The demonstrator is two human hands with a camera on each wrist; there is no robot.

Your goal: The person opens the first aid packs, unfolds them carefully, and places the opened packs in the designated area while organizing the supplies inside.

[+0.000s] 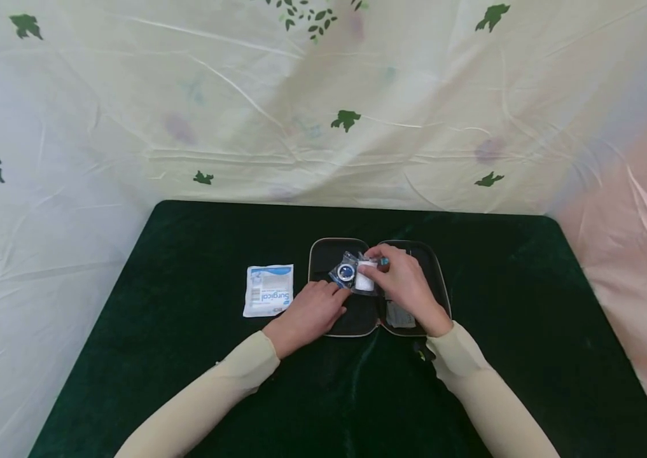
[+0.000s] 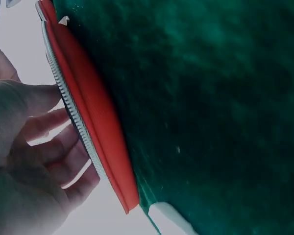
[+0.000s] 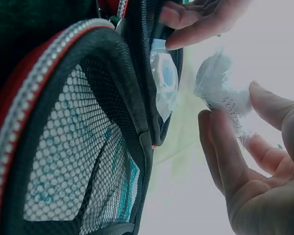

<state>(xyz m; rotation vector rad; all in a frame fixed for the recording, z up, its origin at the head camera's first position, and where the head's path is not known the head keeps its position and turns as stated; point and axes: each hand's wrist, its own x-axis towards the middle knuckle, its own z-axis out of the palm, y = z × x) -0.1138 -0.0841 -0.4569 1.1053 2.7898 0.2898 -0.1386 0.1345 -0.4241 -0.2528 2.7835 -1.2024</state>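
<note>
A black-lined zip case (image 1: 352, 323) with a red shell (image 2: 95, 112) lies unfolded on the table. Between thumb and fingers, my right hand (image 1: 406, 280) pinches a white bandage roll (image 3: 235, 100) in clear printed wrap, raised over the case. My left hand (image 1: 313, 310) reaches across the left half's near rim, its fingers extended. In the right wrist view its fingertips are at the top of a clear packet (image 3: 165, 78) holding a blue and white ring-shaped roll (image 1: 346, 273). That packet lies against the left half's dark lining.
A white and blue packet marked "Surgical" (image 1: 268, 291) lies left of the case. Behind a mesh pocket (image 3: 63, 161) in the case's right half are pale items. Dark green cloth (image 1: 197, 254) covers the table; a patterned curtain (image 1: 323, 172) hangs behind.
</note>
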